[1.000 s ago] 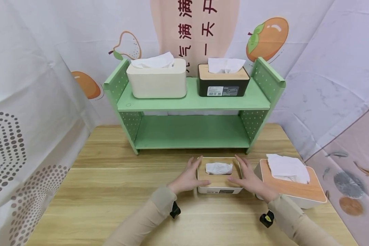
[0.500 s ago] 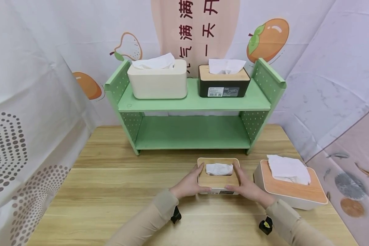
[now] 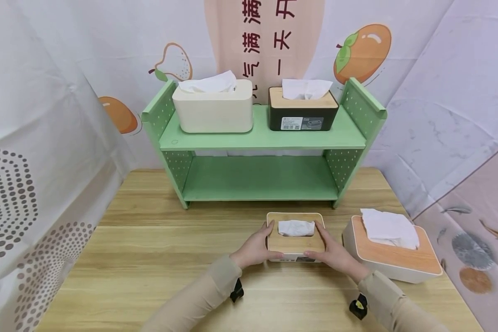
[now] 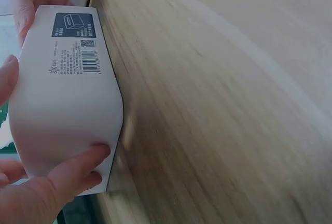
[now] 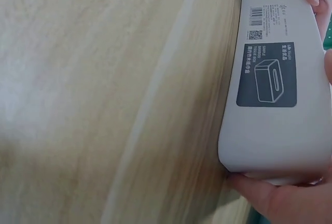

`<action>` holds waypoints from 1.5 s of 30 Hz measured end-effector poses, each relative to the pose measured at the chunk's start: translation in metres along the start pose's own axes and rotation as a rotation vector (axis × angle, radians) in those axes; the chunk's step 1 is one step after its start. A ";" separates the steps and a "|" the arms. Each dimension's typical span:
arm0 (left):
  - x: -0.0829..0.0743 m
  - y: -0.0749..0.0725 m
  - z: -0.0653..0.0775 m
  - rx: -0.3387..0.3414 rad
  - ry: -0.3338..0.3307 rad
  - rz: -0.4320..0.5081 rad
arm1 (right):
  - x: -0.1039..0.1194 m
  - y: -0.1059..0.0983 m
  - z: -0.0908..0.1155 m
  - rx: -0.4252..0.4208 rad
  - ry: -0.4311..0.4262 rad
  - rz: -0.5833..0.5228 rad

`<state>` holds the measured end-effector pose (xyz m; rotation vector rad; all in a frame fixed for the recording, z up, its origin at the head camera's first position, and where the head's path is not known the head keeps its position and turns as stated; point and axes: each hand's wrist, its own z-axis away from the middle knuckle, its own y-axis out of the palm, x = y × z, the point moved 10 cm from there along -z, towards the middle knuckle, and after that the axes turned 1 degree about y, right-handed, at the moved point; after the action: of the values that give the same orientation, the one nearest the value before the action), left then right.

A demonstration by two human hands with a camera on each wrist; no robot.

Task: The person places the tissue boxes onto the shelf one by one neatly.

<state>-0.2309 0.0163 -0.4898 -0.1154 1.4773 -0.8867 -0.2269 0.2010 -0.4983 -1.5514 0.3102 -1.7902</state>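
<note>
A small white tissue box (image 3: pixel 290 244) with a wooden lid and a white tissue in its slot sits on the table in front of the shelf. My left hand (image 3: pixel 255 248) grips its left end, the thumb along the near edge of the lid. On the right end my right hand (image 3: pixel 337 253) holds it the same way. In the left wrist view, fingers (image 4: pixel 78 167) press the box's white end near its bottom edge. The right wrist view shows the printed front of the tissue box (image 5: pixel 275 136), its lower edge right at the tabletop.
A green two-tier shelf (image 3: pixel 261 140) stands at the back of the wooden table (image 3: pixel 157 258). Its top tier holds a cream tissue box (image 3: pixel 216 110) and a black tissue box (image 3: pixel 303 115) with a wooden lid. Close on the right sits a larger white tissue box (image 3: pixel 398 258), turned at an angle.
Both hands have drawn inward, from spread fingers at the small tissue box's far corners to a hold on its ends. The box stays in about the same place.
</note>
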 end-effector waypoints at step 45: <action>-0.009 -0.046 0.004 -0.162 0.059 0.090 | 0.041 -0.017 -0.013 -0.153 -0.077 0.051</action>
<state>-0.2464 -0.0120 -0.4556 -0.1425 1.5961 -0.7018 -0.2457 0.1821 -0.4599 -1.6983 0.4549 -1.6964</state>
